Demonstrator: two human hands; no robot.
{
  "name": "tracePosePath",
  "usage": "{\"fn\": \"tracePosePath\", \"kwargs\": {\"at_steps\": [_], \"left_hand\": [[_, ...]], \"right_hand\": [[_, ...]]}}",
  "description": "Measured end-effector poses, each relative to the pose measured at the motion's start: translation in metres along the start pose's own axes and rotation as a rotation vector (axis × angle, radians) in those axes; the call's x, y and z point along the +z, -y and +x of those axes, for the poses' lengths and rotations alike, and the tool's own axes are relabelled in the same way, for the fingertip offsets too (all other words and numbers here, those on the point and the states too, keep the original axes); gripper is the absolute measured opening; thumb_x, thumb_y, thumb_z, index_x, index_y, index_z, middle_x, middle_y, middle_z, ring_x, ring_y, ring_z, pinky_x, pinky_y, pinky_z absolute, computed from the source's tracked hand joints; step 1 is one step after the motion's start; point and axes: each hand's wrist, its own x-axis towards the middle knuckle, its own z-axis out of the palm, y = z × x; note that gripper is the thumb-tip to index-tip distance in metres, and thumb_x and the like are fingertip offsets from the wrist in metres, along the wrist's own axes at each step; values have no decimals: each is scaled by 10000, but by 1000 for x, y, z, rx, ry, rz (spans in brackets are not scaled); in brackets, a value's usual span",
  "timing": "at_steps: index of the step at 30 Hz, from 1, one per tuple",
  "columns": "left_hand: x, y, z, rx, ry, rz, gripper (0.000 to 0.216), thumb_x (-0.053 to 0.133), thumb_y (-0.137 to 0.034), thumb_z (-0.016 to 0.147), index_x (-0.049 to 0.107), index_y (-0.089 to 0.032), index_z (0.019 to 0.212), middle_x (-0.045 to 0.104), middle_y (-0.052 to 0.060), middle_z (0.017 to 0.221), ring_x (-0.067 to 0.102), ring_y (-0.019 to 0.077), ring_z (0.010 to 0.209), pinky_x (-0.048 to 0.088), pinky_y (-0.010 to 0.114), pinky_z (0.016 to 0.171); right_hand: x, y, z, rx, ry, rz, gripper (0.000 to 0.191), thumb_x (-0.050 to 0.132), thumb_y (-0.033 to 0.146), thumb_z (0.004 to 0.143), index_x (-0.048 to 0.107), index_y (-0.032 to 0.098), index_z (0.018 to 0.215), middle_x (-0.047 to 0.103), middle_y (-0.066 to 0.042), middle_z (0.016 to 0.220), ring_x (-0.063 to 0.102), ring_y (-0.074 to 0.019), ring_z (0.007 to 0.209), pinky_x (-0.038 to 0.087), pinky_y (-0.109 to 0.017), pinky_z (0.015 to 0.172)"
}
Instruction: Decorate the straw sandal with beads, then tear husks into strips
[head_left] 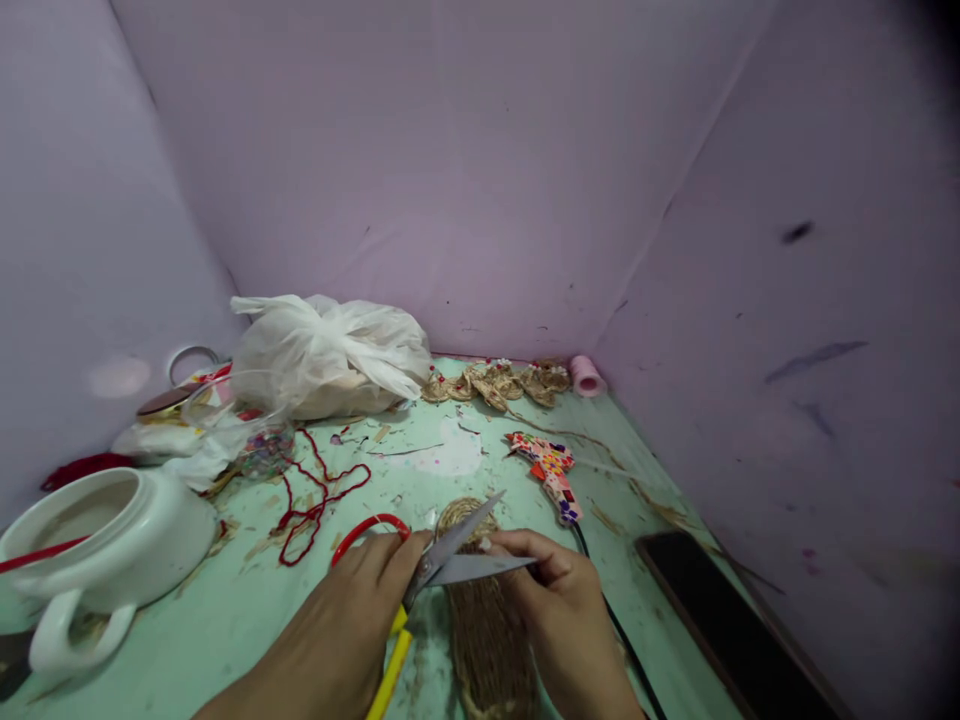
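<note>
My left hand [341,625] is closed around a pair of scissors [442,565] with yellow handles. The metal blades are spread apart and point right, over a long brown woven jute piece [491,640] with a coiled far end. A red loop [371,522] shows just beyond my left knuckles; whether it belongs to the scissors I cannot tell. My right hand [566,610] pinches at the jute piece beside the blades, its thumb partly behind the lower blade. A small pale bit shows at those fingertips, too small to name.
A patterned glue gun [551,475] with a black cord lies ahead, a phone [731,620] at right. Jute pieces [499,382], a pink thread spool [586,377] and a white plastic bag [337,350] line the back wall. Red yarn [322,500] and a white pot [161,530] are left.
</note>
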Motion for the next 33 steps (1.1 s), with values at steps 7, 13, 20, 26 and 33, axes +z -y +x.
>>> {"fn": "tracePosePath", "kwargs": {"at_steps": [7,13,20,26,33], "left_hand": [[7,6,0,40,38,71,663,358,6,663,360,-226,1284,550,93,1130,529,209,973,463,343,817],[9,5,-1,25,21,189,707,320,62,668,273,-238,1306,526,102,1132,495,231,999,442,382,834],[15,9,-3,45,27,160,679,296,61,681,214,-242,1284,538,100,1100,521,224,967,459,390,810],[10,11,-1,98,94,78,666,325,29,648,273,-225,1261,595,75,975,572,211,816,479,341,691],[-22,12,16,-129,82,-174,246,390,-181,820,534,-248,1009,645,19,922,598,167,821,455,243,701]], "right_hand": [[5,1,-5,-147,53,-148,152,586,148,623,734,174,646,672,-25,566,571,-150,547,435,-219,521],[-6,-4,-4,-382,163,-339,216,541,123,713,729,196,792,707,-38,742,624,-165,667,465,-234,621],[-5,-3,-3,-566,136,-355,194,529,124,746,709,195,736,690,-26,673,619,-144,607,467,-215,566],[-3,-5,-5,-575,99,-395,186,535,154,740,640,170,588,591,-5,558,534,-131,533,418,-216,505],[0,-8,0,-50,5,-116,158,694,319,610,699,161,619,606,-5,541,477,-110,511,398,-220,514]]}}
